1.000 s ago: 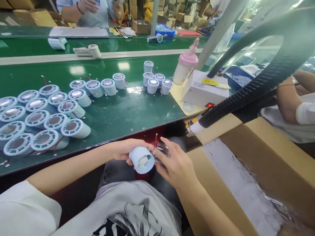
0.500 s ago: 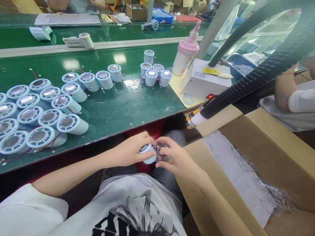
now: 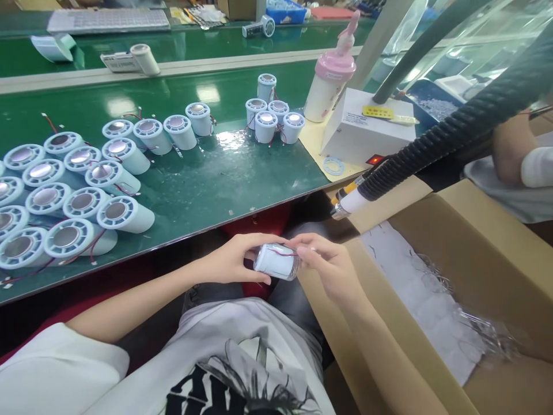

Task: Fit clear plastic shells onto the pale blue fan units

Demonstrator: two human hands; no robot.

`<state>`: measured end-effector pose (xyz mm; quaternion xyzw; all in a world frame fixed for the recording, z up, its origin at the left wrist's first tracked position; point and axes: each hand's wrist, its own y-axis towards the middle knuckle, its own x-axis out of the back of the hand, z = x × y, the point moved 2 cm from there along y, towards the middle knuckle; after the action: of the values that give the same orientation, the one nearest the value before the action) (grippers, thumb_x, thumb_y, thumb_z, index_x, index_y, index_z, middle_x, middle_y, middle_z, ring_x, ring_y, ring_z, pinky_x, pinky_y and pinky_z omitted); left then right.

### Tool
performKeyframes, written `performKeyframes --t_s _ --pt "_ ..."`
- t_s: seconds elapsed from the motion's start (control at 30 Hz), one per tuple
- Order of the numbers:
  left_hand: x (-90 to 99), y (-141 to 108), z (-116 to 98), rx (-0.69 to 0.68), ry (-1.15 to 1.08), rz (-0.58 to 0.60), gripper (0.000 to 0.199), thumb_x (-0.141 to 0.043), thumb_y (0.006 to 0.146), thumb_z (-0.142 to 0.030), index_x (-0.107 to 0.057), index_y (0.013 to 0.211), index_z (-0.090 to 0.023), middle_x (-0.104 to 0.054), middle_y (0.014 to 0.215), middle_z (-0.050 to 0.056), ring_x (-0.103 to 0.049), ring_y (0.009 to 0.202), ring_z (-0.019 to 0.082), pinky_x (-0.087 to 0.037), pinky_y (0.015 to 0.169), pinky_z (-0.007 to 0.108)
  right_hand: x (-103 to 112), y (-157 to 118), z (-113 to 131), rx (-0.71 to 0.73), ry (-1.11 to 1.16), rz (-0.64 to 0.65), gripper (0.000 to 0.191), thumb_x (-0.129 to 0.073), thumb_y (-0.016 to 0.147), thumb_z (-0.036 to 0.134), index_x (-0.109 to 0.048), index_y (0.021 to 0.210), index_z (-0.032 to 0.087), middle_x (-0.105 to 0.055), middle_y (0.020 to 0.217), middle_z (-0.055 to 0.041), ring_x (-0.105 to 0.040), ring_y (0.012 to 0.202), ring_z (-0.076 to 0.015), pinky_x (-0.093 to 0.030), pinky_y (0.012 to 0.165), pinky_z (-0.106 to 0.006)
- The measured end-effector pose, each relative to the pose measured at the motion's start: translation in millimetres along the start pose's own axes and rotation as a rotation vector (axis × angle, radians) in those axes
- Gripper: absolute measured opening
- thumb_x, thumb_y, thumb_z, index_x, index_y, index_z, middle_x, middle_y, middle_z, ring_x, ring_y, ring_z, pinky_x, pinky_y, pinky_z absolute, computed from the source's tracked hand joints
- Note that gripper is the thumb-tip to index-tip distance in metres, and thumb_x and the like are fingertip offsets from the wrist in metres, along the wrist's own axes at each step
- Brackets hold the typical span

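Note:
Above my lap, my left hand (image 3: 235,259) is wrapped round a light blue cylinder (image 3: 276,262), which lies on its side between thumb and fingers. A clear plastic part surrounds the cylinder's right end. My right hand (image 3: 326,259) pinches the thin red wire (image 3: 285,253) near that right end, its fingertips beside the clear part. Several more blue cylinders (image 3: 82,202), with round metal discs in their tops and thin wires, stand in rows on the green table (image 3: 207,190) at the left. Another small group (image 3: 265,125) stands near the middle.
An open cardboard box (image 3: 496,248) with clear plastic parts is at my right. A black corrugated hose (image 3: 432,150) slants above it. A white device (image 3: 367,127) and a pink-lidded bottle (image 3: 326,86) stand at the table's right. A person's arm (image 3: 514,144) shows at far right.
The cylinder has turned to show its side with the red wire, and the clear part is now round its right end. My right hand has shifted from gripping the clear part to the wire.

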<state>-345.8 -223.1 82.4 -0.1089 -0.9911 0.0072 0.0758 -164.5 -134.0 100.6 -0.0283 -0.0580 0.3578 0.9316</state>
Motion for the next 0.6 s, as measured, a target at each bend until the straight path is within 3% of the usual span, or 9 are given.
performKeyframes --t_s 0.1,0.2,0.27,0.4,0.6 --pt "-2.6 -2.7 -0.7 0.160 -0.203 -0.059 0.069 -0.079 0.069 -0.028 -0.050 0.131 -0.024 -0.058 0.127 0.011 -0.062 0.106 0.023 -0.055 0.085 0.033 2.0 -2.2 -3.2 0.131 -0.033 0.094 0.013 -0.072 0.077 0.035 -0.070 0.076 0.022 -0.068 0.112 -0.0083 -0.064 0.106 -0.0265 -0.054 0.089 -0.041" --pt "-4.9 -5.5 -0.6 0.245 -0.346 -0.120 0.068 -0.079 0.069 -0.027 -0.049 0.129 -0.022 -0.057 0.128 0.012 -0.062 0.104 0.022 -0.055 0.082 0.031 3.8 -9.0 -2.7 0.361 -0.320 0.155 0.030 -0.076 0.075 0.028 -0.068 0.103 0.024 -0.062 0.127 -0.0108 -0.058 0.118 -0.0279 -0.048 0.099 -0.045" --pt "-6.0 -6.7 -1.6 0.245 -0.373 -0.105 0.069 -0.079 0.069 -0.027 -0.049 0.131 -0.023 -0.056 0.130 0.011 -0.062 0.103 0.022 -0.055 0.079 0.029 5.4 -13.2 -2.2 0.428 -0.430 0.170 0.032 -0.072 0.079 0.026 -0.064 0.109 0.024 -0.061 0.129 -0.0113 -0.058 0.118 -0.0265 -0.049 0.100 -0.043" --pt "-4.5 -8.5 -8.3 0.193 -0.246 -0.032 0.074 -0.078 0.069 -0.026 -0.046 0.136 -0.027 -0.054 0.134 0.010 -0.060 0.110 0.024 -0.053 0.087 0.032 8.7 -16.9 -3.0 0.395 -0.401 0.193 0.035 -0.071 0.081 0.027 -0.058 0.113 0.024 -0.061 0.129 -0.0099 -0.059 0.117 -0.0251 -0.052 0.097 -0.038" --pt "-1.9 -12.0 -17.4 0.053 -0.149 0.022 0.073 -0.077 0.071 -0.021 -0.046 0.138 -0.029 -0.052 0.138 0.010 -0.056 0.119 0.025 -0.049 0.099 0.037 7.6 -17.8 -6.0 0.241 -0.175 0.246 0.039 -0.070 0.081 0.037 -0.056 0.115 0.024 -0.066 0.117 -0.0080 -0.065 0.107 -0.0237 -0.056 0.090 -0.037"
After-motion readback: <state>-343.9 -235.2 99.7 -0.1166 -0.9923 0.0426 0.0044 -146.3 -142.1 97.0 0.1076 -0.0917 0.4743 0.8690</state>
